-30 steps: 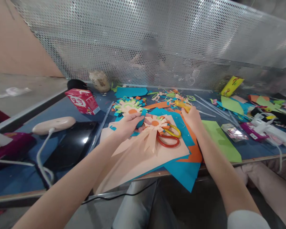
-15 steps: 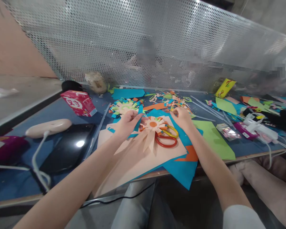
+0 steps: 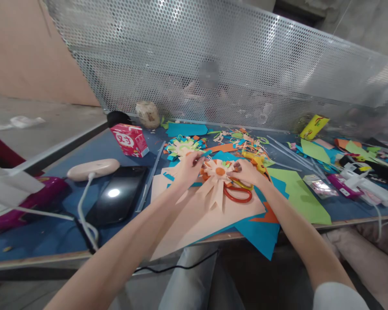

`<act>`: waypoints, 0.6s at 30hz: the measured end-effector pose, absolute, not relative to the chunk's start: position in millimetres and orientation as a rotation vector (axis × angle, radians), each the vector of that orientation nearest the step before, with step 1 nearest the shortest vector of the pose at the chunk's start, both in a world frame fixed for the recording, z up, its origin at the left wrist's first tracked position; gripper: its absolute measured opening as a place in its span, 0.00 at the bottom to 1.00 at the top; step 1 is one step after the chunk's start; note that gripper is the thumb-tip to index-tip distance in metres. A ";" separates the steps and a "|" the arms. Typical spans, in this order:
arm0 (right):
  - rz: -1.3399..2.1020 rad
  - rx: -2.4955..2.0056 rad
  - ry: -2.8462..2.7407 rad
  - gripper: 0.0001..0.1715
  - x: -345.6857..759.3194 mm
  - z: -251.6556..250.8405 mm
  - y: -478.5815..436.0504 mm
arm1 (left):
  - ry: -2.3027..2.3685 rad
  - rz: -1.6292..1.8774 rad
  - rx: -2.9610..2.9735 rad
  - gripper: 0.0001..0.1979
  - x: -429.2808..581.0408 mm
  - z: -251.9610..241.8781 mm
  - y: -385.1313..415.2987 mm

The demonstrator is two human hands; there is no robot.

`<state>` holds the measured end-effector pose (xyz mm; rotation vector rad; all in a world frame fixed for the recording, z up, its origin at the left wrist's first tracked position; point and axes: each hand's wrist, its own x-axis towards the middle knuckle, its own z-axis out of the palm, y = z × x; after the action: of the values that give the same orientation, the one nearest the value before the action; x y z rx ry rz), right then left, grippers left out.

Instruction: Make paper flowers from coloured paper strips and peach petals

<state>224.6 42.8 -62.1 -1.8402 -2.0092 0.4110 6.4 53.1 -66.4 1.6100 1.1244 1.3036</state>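
Observation:
A peach paper flower (image 3: 217, 173) with an orange centre lies on a stack of peach (image 3: 200, 215), blue and orange paper sheets. My left hand (image 3: 188, 168) pinches the flower's left edge with closed fingers. My right hand (image 3: 247, 172) grips its right edge, fingers curled onto the petals. Red and yellow scissors (image 3: 236, 192) lie just under and to the right of the flower, partly beneath my right hand. A second finished flower (image 3: 183, 146) in peach, green and blue sits behind my left hand.
A red carton (image 3: 129, 139), a pink device with a white cord (image 3: 93, 168) and a black tablet (image 3: 118, 194) lie at the left. Green paper (image 3: 297, 189), glue sticks, paper scraps and a white glue gun (image 3: 358, 183) lie at the right. A perforated metal screen (image 3: 213, 64) backs the table.
My right hand came back from the scraps behind the paper stack and now grips the flower's right side. My left hand stayed on the flower. The view shifted slightly.

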 end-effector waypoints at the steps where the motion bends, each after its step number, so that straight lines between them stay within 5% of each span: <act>1: 0.494 -1.817 -1.984 0.20 225.0 -61.9 44.0 | 1.162 1.332 1.668 0.06 5.0 -67.4 54.0; 7: 0.758 -1.529 -1.750 0.24 224.8 -62.3 47.4 | 1.286 1.435 1.659 0.11 -0.6 -65.6 57.6; 12: 0.877 -1.217 -1.395 0.32 222.4 -59.3 51.6 | 1.295 1.508 1.465 0.04 -3.1 -55.8 55.0; 18: 1.219 -1.079 -1.092 0.30 227.8 -52.1 52.4 | 1.162 1.577 1.333 0.09 -8.5 -45.7 51.6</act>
<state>227.8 52.4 -52.1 -1.0794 -1.0916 1.2185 -8.5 51.6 -45.7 1.3334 1.1617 1.5766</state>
